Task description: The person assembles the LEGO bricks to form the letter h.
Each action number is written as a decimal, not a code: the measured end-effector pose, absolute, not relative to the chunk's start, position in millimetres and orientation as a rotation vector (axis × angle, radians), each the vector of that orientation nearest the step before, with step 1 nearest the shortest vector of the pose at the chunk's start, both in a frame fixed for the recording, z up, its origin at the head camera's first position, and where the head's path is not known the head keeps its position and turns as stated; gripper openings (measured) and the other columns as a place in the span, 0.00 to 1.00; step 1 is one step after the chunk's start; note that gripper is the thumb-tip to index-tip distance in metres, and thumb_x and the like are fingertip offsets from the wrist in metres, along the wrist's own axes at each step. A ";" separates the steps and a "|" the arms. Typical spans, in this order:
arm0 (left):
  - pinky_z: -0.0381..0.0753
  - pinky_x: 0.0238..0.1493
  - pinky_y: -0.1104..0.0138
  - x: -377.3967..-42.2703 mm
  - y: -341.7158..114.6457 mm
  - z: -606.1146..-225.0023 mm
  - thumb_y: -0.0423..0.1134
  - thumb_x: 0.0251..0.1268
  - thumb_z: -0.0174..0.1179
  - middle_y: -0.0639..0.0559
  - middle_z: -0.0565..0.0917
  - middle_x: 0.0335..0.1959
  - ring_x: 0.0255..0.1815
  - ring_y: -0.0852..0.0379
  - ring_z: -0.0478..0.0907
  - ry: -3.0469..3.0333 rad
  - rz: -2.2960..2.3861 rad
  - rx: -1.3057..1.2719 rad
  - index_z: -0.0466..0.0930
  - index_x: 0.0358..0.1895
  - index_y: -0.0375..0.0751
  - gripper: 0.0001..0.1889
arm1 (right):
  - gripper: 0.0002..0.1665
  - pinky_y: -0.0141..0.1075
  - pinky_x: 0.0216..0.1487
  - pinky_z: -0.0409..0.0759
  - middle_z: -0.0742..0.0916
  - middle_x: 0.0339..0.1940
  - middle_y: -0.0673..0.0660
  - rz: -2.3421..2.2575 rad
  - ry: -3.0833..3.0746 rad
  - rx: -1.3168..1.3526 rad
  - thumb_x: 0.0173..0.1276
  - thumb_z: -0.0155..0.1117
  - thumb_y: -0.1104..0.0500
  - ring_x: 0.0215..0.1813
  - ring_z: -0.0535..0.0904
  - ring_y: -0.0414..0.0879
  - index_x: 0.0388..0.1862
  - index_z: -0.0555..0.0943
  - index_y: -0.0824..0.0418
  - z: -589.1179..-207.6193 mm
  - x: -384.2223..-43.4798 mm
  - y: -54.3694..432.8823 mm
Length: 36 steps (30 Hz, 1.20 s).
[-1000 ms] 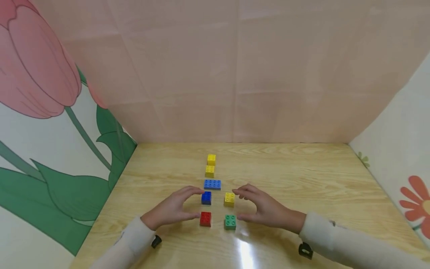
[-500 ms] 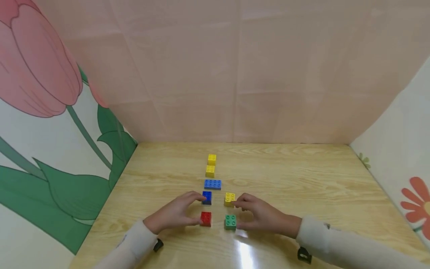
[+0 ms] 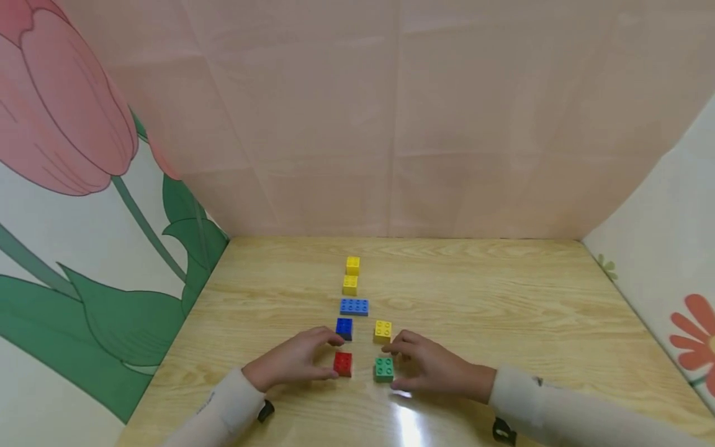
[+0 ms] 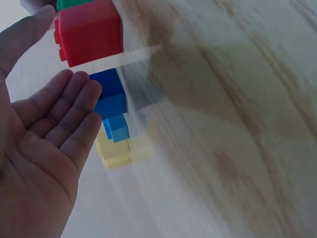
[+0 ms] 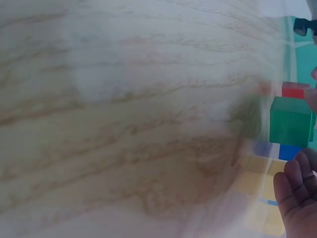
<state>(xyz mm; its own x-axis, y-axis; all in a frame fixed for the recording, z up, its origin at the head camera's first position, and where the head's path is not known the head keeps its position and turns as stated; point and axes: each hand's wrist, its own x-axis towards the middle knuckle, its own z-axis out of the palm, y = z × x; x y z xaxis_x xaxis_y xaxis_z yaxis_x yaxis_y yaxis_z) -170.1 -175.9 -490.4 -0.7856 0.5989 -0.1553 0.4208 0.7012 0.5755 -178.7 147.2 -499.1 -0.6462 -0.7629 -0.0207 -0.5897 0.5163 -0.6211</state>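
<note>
My left hand point(image 3: 296, 360) is beside a red toy brick point(image 3: 343, 364), thumb at its left side and fingers between it and a dark blue brick point(image 3: 344, 329) behind. In the left wrist view, the fingers are fairly straight and nothing lies in the palm point(image 4: 39, 153). My right hand point(image 3: 438, 369) is at a green brick point(image 3: 383, 369), thumb by its near right corner, fingers just beyond its far side. A yellow brick point(image 3: 382, 331) stands behind the green one. Whether either hand touches its brick is hard to tell. Only part of the right hand point(image 5: 302, 198) shows in the right wrist view.
Farther back on the wooden table point(image 3: 475, 292) are a longer blue brick point(image 3: 354, 307) and two yellow pieces, one nearer point(image 3: 350, 285) and one farther point(image 3: 353, 266). A pink cloth point(image 3: 391, 124) hangs behind the table, with flower-patterned panels at both sides.
Both hands have come nearer to the person: the left fingers from the dark blue brick toward the red one, the right fingers from the yellow brick toward the green one. The bricks stay put.
</note>
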 end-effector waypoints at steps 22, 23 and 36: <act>0.77 0.52 0.69 -172.4 -171.3 -493.3 0.51 0.65 0.64 0.67 0.79 0.49 0.49 0.68 0.75 2.565 0.698 0.808 0.78 0.56 0.54 0.18 | 0.21 0.35 0.53 0.78 0.78 0.47 0.37 -0.832 2.518 -1.085 0.64 0.68 0.42 0.49 0.74 0.33 0.54 0.77 0.43 -505.3 -179.6 140.7; 0.77 0.51 0.69 -172.0 -170.9 -493.2 0.50 0.65 0.65 0.67 0.79 0.49 0.49 0.68 0.75 2.562 0.700 0.808 0.78 0.55 0.54 0.17 | 0.21 0.35 0.53 0.78 0.78 0.47 0.37 -0.832 2.520 -1.086 0.64 0.68 0.42 0.49 0.74 0.33 0.54 0.77 0.43 -504.9 -179.2 140.6; 0.77 0.52 0.69 -171.9 -162.6 -491.2 0.49 0.64 0.65 0.65 0.79 0.48 0.50 0.68 0.76 2.581 0.701 0.855 0.79 0.54 0.52 0.17 | 0.21 0.33 0.48 0.78 0.79 0.45 0.39 -0.907 2.527 -1.054 0.63 0.69 0.42 0.46 0.77 0.37 0.53 0.78 0.45 -495.9 -179.2 141.2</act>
<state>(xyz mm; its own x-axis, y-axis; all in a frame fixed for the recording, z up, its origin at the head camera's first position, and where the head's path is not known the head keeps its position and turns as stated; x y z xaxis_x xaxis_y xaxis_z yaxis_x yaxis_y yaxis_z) -171.9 -162.6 -491.2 -0.7644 0.6263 -0.1531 0.4628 0.6983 0.5460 -179.2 141.2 -495.9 -0.7043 -0.7099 0.0027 -0.5496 0.5428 -0.6351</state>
